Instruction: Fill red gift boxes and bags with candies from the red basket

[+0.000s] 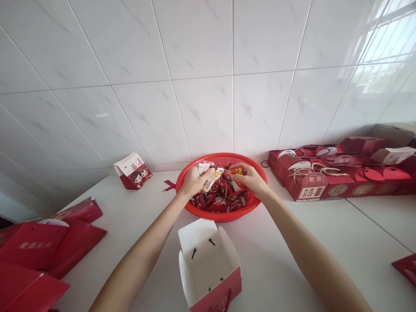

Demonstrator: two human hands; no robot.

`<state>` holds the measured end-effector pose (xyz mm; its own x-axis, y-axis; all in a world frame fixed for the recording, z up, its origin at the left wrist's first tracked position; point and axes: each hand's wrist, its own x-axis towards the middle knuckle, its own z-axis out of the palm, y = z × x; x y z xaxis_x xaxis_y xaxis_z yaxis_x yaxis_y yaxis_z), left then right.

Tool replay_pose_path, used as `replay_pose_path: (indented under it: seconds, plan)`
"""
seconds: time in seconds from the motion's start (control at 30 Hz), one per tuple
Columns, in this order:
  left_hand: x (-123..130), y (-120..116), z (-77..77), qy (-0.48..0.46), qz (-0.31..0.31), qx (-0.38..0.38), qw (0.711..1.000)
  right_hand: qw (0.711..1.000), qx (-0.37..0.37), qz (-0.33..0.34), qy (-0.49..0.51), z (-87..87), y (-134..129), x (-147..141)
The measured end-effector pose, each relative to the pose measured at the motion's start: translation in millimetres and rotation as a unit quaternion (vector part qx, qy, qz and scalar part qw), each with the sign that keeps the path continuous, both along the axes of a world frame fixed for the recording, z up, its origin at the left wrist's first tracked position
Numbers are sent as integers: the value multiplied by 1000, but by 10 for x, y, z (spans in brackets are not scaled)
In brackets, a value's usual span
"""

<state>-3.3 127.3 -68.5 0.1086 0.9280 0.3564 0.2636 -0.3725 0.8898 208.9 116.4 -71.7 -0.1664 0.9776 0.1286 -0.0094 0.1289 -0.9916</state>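
Note:
A red plastic basket (224, 218) full of wrapped candies (218, 204) stands in front of the wall, and both hands are over it. My left hand (195, 181) is closed on several wrapped candies, one pink and one white and gold (211, 181). On the basket's right side my right hand (251, 180) pinches a red and yellow candy packet (238, 172); its fingertips partly cover it. Between my forearms, nearer to me, an open gift box (216, 294) shows its white inside, with black cord ends poking through its walls and nothing else in it.
A small red and white box (134, 172) stands at the back left. Flat red folded boxes (42, 245) lie at the left edge. Rows of closed red gift boxes (312, 186) line the right side. A dark red ribbon (169, 185) sticks out beside the basket. White tiles (208, 112) rise behind.

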Motion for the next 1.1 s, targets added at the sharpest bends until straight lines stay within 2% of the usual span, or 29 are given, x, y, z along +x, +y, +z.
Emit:
replay_pose_path:
  seconds: [0.07, 0.23, 0.4, 0.5, 0.6, 0.67, 0.73, 0.87, 1.0, 1.03, 1.1]
  plan:
    - [11, -11, 9, -26, 0, 1, 1000, 999, 28, 8, -45, -5, -6, -4]
    - [31, -37, 24, -37, -8, 9, 999, 995, 25, 16, -97, -16, 1, -20]
    - [12, 6, -7, 21, 0, 7, 1000, 991, 50, 53, -114, 9, -12, -12]
    - [8, 29, -22, 104, -8, -9, 994, 992, 54, 42, -104, 0, -5, -8]
    - [22, 4, -15, 226, -55, -29, 972, 996, 47, -2, -70, -34, 21, -8]
    - [36, -34, -1, 303, -119, -43, 945, 996, 53, -29, -62, -53, 33, -6]
    - [49, -71, 17, 358, -155, -73, 918, 996, 57, -41, -62, -62, 36, -4]
    - [71, -104, 49, 411, -137, -111, 895, 995, 54, -59, -56, -60, 30, -7]
    - [72, -98, 57, 461, -252, -82, 847, 997, 40, -58, -43, -53, 26, -18]
    - [69, -97, 58, 464, -268, -77, 841, 997, 38, -58, -44, -52, 25, -20]
    - [64, -100, 62, 461, -257, -84, 845, 996, 37, -62, -46, -48, 21, -20]
